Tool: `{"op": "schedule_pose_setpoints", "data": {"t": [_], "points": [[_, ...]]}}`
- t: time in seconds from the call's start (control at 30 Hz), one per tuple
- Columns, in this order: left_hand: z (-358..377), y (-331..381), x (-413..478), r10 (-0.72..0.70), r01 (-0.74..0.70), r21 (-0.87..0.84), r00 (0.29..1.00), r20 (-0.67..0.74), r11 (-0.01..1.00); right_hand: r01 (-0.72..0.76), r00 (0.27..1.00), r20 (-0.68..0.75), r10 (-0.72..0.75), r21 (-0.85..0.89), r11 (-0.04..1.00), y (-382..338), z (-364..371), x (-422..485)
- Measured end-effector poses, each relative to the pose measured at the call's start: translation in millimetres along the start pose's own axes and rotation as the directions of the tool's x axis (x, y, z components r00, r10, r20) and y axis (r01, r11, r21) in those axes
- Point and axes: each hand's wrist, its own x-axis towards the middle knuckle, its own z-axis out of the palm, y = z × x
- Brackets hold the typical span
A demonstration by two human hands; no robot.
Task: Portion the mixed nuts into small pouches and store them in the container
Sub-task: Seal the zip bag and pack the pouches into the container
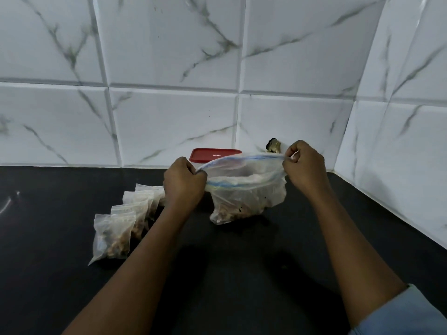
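- Filling the whole top half: white marble-look wall tiles w/ grey veins, wrapping round a corner on the right.
- Below that, the black counter, dark and matte, running front to back.
- Centre stage: the big zip bag, clear plastic w/ a blue zip strip. Its bottom sits on the counter near the back wall, and the mixed nuts are bunched low inside, brown and lumpy.
- The bag's mouth is pulled wide open, stretched between both hands. The top edge arcs up from left to right.
- Small pouches lie in an overlapping row on the counter, left of the left forearm. At least four, each w/ nuts inside. The nearest lies front-left and the farthest tucks behind the left hand.
- Left hand: fingers curled tight, pinching the bag's left rim.
- Right hand: fingers curled, pinching the bag's right rim, held a bit higher than the left.
- Pale blue sleeve pushed up on the right arm, bottom-right corner.
- Container's red lid sits at the back by the wall, just behind the bag. The body under it is hidden.
- Small brass fitting on the wall, just left of the right hand.
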Motion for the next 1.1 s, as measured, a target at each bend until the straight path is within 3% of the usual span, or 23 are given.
{"op": "schedule_pose_setpoints", "data": {"t": [0.07, 0.13, 0.2, 0.27, 0.33, 0.43, 0.57, 0.73, 0.8, 0.87, 0.93, 1.0, 1.1], "points": [[-3.4, 7.2, 2.3, -0.136, 0.163, -0.204, 0.981, 0.14, 0.965, -0.068, 0.997, 0.054, 0.064, 0.076, 0.995, -1.9, -0.3, 0.5], [-9.5, 18.6, 1.5, -0.23, 0.461, -0.502, 0.86, 0.456, 0.732, -0.119, 0.99, 0.09, 0.108, 0.122, 0.985, -1.9, -1.9, 1.7], [-14.3, 26.1, -0.5, -0.127, 0.612, -0.612, 0.751, 0.648, 0.501, -0.148, 0.979, 0.168, 0.114, 0.212, 0.966, -4.8, -2.3, 2.0], [-13.8, 28.1, -3.8, -0.014, 0.67, -0.634, 0.691, 0.723, 0.386, -0.244, 0.937, 0.335, 0.097, 0.431, 0.869, -12.6, -0.4, -0.6], [-9.0, 29.2, -8.1, 0.029, 0.675, -0.632, 0.675, 0.738, 0.38, -0.376, 0.863, 0.505, 0.034, 0.595, 0.711, -23.4, 2.3, -6.1], [2.6, 30.3, -16.3, 0.046, 0.643, -0.664, 0.704, 0.709, 0.381, -0.475, 0.784, 0.617, -0.062, 0.662, 0.58, -34.1, 7.8, -14.3], [7.2, 29.0, -20.1, 0.079, 0.665, -0.665, 0.685, 0.725, 0.341, -0.508, 0.739, 0.651, -0.174, 0.708, 0.491, -35.4, 7.3, -18.9], [3.2, 25.3, -17.7, 0.117, 0.721, -0.637, 0.633, 0.766, 0.274, -0.531, 0.694, 0.685, -0.22, 0.695, 0.485, -30.1, 6.8, -17.2], [2.7, 26.0, -16.4, 0.146, 0.699, -0.657, 0.646, 0.75, 0.283, -0.541, 0.706, 0.687, -0.171, 0.68, 0.495, -28.3, 6.6, -15.2], [3.9, 27.7, -14.2, 0.105, 0.637, -0.687, 0.702, 0.704, 0.349, -0.488, 0.767, 0.637, -0.073, 0.655, 0.577, -26.1, 6.4, -12.3], [2.5, 27.9, -11.3, -0.004, 0.488, -0.685, 0.816, 0.578, 0.541, -0.338, 0.882, 0.47, 0.039, 0.573, 0.746, -19.7, 7.1, -6.1], [0.3, 21.4, -5.5, -0.067, 0.285, -0.567, 0.925, 0.373, 0.773, -0.198, 0.963, 0.254, 0.093, 0.425, 0.883, -9.4, 5.9, 0.6], [-6.0, 6.7, 1.2, -0.022, 0.047, -0.226, 0.994, 0.108, 0.973, -0.133, 0.99, 0.084, 0.115, 0.264, 0.955, -1.1, -0.2, 6.0]]}}
